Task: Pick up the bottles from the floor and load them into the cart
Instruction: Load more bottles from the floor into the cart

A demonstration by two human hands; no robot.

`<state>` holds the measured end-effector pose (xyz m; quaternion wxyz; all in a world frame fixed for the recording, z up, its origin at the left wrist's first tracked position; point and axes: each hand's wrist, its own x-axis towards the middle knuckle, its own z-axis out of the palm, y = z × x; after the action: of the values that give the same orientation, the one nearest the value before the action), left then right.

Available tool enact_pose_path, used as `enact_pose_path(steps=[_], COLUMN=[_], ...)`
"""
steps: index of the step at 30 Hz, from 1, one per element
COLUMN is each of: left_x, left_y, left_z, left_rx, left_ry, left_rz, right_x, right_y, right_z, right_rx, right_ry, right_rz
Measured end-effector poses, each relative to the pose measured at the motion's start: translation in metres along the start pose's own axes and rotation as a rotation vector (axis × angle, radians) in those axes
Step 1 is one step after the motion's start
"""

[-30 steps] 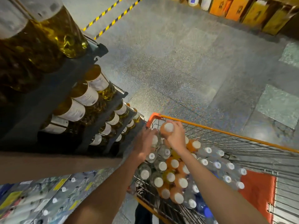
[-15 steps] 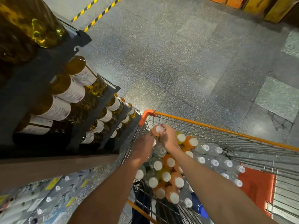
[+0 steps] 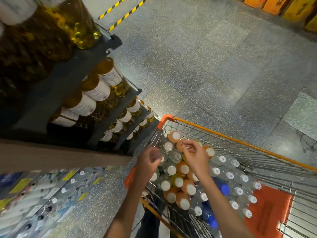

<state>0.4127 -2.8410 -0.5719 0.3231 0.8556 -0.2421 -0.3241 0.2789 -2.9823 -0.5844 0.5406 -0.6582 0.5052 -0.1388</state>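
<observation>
A wire cart with an orange rim [image 3: 223, 133] stands at lower right, packed with several upright bottles with white caps: orange, yellow, clear, and a few blue-capped ones. An orange bottle [image 3: 174, 135] and a clear bottle [image 3: 167, 146] stand in the cart's far left corner. My left hand [image 3: 148, 163] hovers over the cart's left edge, fingers loosely curled and holding nothing. My right hand [image 3: 195, 156] is just above the bottle tops with fingers spread, empty. No bottle on the floor is in view.
A dark shelf unit [image 3: 103, 100] with rows of oil bottles stands close on the left. Packs of clear bottles [image 3: 42, 194] lie at lower left. Grey speckled floor [image 3: 205, 66] stretches ahead, with yellow-black tape [image 3: 123, 16] and orange boxes [image 3: 274, 4] far off.
Both hands set an orange bottle and a clear bottle into the cart's far left corner, let go, and have drawn back slightly with fingers apart.
</observation>
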Motion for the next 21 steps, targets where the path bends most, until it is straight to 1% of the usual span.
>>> enact_pose_path(steps=[2,4,8,11,14,17,19,21], left_x=[-0.037,-0.070,-0.118,-0.158,-0.208,-0.274,-0.323,-0.375], left_y=[0.001,-0.003,-0.026,-0.042,-0.060,-0.090,-0.112,-0.135], left_z=[-0.019,-0.037,-0.071,-0.098,-0.125,-0.147,-0.158,-0.167], left_rx=[-0.111,-0.195,-0.300,-0.361,-0.392,-0.464,-0.448,-0.458], left_ry=[0.084,0.160,0.309,0.480,0.632,0.782,0.860,0.938], left_rz=[-0.086,-0.130,-0.176,-0.202,-0.191,-0.217,-0.208,-0.229], right_x=[-0.025,-0.047,-0.079,-0.104,-0.137,-0.190,-0.236,-0.290], right_y=[-0.016,-0.034,-0.076,-0.100,-0.120,-0.134,-0.139,-0.142], right_z=[-0.003,0.000,0.018,0.042,0.077,0.114,0.135,0.153], right_rx=[0.042,0.049,-0.004,-0.042,-0.034,-0.036,-0.091,-0.133], right_ry=[-0.033,-0.128,-0.335,-0.451,-0.530,-0.673,-0.757,-0.848], right_rz=[-0.075,-0.130,-0.285,-0.439,-0.463,-0.531,-0.641,-0.689])
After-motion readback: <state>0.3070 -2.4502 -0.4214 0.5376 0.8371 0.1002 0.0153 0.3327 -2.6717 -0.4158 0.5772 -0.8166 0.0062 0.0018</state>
